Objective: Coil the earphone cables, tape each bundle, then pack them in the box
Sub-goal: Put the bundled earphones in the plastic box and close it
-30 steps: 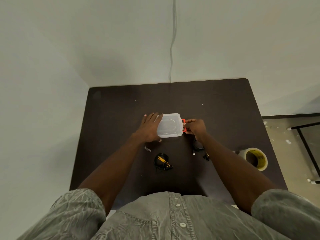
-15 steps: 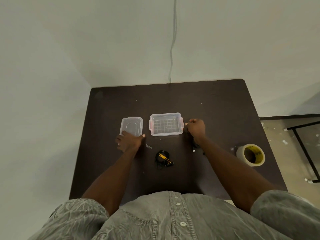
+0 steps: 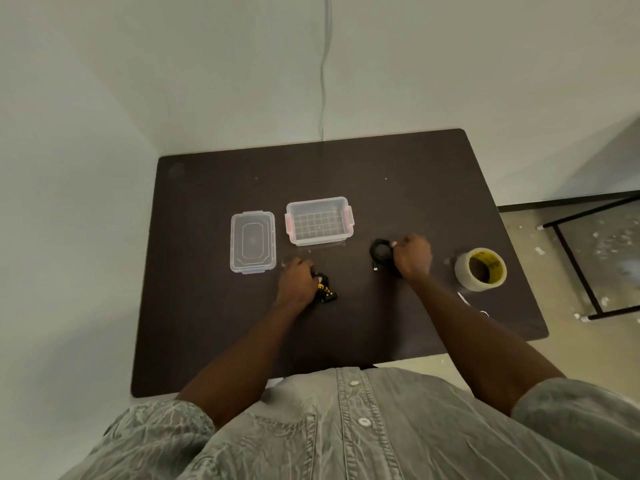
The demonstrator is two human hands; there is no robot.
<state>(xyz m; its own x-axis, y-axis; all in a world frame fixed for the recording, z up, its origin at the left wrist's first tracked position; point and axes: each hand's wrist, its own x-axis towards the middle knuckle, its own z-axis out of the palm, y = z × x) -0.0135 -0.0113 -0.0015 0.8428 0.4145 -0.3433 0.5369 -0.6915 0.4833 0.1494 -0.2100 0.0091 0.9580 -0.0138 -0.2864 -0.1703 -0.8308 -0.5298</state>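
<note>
The tape roll [image 3: 480,269] near my right arm carries black print on its yellow inner core, too small for me to read, and the yellow-and-black band on the bundle under my left hand is just as illegible. My left hand [image 3: 296,283] lies knuckles up on the dark surface [image 3: 398,168], fingers curled in a grip round the left cable bundle [image 3: 325,292] — a small black coil that pokes out at the thumb side. My right hand [image 3: 412,255] is fisted the same way, its grip pinching the right cable bundle [image 3: 381,252], a black loop of thin cord that sticks out to the left of my knuckles with a small plug hanging below it. Both forearms reach forward from rolled grey sleeves of a crinkled, buttoned shirt. Ahead, between my hands, stands the box [image 3: 319,220] — clear plastic, rectangular, a moulded grid in its floor, pink latches at both short ends, open on top. Its lid [image 3: 252,241], clear with a raised octagonal panel, lies flat just left of it, apart from it.
</note>
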